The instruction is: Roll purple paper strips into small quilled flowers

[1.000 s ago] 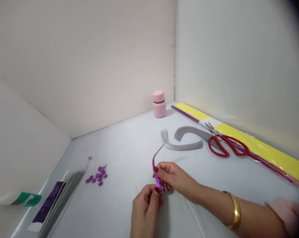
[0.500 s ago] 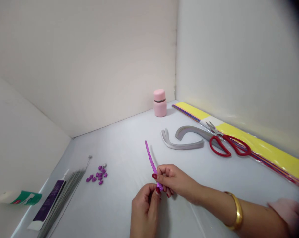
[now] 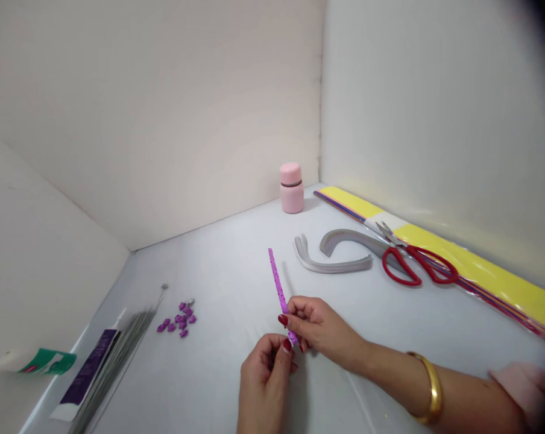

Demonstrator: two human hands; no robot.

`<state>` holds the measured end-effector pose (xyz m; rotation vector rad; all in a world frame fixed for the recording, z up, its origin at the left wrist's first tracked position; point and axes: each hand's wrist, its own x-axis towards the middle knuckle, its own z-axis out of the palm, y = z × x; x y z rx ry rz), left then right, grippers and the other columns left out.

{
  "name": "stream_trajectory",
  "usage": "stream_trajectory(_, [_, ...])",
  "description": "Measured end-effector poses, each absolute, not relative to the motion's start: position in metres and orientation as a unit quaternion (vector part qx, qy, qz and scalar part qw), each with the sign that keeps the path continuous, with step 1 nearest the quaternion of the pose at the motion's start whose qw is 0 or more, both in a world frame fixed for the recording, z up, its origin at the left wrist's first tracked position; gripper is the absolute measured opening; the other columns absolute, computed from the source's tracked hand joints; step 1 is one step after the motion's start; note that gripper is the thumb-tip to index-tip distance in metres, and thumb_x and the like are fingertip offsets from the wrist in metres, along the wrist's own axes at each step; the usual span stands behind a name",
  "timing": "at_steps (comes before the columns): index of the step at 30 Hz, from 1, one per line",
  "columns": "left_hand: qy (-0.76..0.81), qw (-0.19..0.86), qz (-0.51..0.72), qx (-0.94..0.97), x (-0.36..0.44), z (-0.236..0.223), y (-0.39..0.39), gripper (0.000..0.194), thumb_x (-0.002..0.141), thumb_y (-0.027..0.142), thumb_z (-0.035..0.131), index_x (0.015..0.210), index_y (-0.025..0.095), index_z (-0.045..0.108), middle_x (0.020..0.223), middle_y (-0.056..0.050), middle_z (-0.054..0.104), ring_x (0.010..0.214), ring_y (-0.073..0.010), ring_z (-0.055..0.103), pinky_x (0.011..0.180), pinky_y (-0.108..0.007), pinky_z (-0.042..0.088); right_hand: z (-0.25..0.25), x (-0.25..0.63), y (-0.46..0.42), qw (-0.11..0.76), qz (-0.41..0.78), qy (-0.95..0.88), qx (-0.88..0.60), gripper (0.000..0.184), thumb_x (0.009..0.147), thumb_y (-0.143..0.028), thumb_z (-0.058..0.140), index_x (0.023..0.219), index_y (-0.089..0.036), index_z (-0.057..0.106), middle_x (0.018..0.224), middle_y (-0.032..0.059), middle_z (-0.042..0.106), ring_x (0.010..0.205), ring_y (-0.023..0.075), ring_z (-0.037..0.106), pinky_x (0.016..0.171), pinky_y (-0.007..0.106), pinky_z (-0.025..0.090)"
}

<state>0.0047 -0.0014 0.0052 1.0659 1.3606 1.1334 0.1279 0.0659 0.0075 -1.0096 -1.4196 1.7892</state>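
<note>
A narrow purple paper strip (image 3: 277,280) with dark specks stands up from between my hands, its free end pointing away over the table. My left hand (image 3: 267,374) pinches the strip's near end between thumb and fingers. Just to the right, my right hand (image 3: 318,325) grips the strip a little higher, thumb on top. The near end looks folded, though fingertips hide most of it. Several small purple folded paper stars (image 3: 182,319) lie in a loose cluster to the left.
Red-handled scissors (image 3: 401,259) lie across a yellow-faced paper pack (image 3: 471,259) at right, beside curved grey strip bundles (image 3: 331,265). A pink flask (image 3: 292,188) stands by the back wall. At left are a purple glue tube (image 3: 89,367), grey wires (image 3: 119,361) and a green-white tube (image 3: 50,360).
The strip's free end has swung slightly right and stands a bit straighter, with slightly more showing. Both hands keep their hold, with small finger shifts at the near end.
</note>
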Motion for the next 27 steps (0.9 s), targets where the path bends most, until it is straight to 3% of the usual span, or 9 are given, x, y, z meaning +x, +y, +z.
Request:
stream_trajectory(5, [0.581,0.462,0.500,0.446,0.0046,0.0119,-0.0017,0.021,0.079,0.031,0.053,0.065,0.017,0.060,0.060,0.000,0.060,0.058,-0.0149,0.050,0.057,-0.023,0.039,0.0081,0.1279,0.0645,0.271,0.699,-0.538,-0.386,0.039,0.075,-0.054,0.054,0.066,-0.017,0.046,0.048,-0.0062,0.051,0.035,0.0048,0.044,0.035,0.016,0.028])
stream_trajectory(8, [0.573,0.484,0.508,0.423,0.0028,0.0128,-0.0003,0.022,0.078,0.032,0.055,0.065,0.016,0.062,0.061,-0.002,0.063,0.058,-0.0149,0.051,0.058,-0.023,0.040,0.0077,0.1281,0.0646,0.268,0.699,-0.540,-0.383,0.041,0.074,-0.055,0.054,0.063,-0.016,0.045,0.049,-0.0054,0.052,0.035,0.0048,0.044,0.036,0.016,0.028])
stream_trajectory(13, [0.555,0.559,0.506,0.352,0.0017,0.0132,0.0027,0.022,0.073,0.035,0.062,0.070,0.013,0.066,0.066,-0.004,0.066,0.058,-0.0135,0.052,0.058,-0.023,0.041,0.0067,0.1288,0.0643,0.302,0.666,-0.558,-0.392,0.037,0.076,-0.050,0.056,0.062,-0.017,0.044,0.049,-0.0055,0.051,0.037,0.0050,0.044,0.037,0.016,0.029])
stream_trajectory(21, [0.579,0.531,0.502,0.362,-0.0001,0.0111,0.0022,0.017,0.069,0.029,0.065,0.064,0.013,0.065,0.058,-0.001,0.062,0.055,-0.0123,0.050,0.055,-0.021,0.040,0.0135,0.1314,0.0630,0.302,0.612,-0.629,-0.372,0.032,0.080,-0.040,0.052,0.059,-0.018,0.043,0.051,-0.0042,0.049,0.045,0.0079,0.046,0.044,0.018,0.036])
stream_trajectory(27, [0.586,0.541,0.468,0.380,-0.0038,0.0160,0.0026,0.013,0.069,0.025,0.064,0.066,0.013,0.064,0.062,-0.003,0.065,0.056,-0.0126,0.052,0.056,-0.021,0.041,0.0164,0.1332,0.0645,0.288,0.573,-0.676,-0.364,0.030,0.083,-0.034,0.049,0.058,-0.018,0.043,0.049,-0.0043,0.048,0.045,0.0080,0.043,0.044,0.018,0.033])
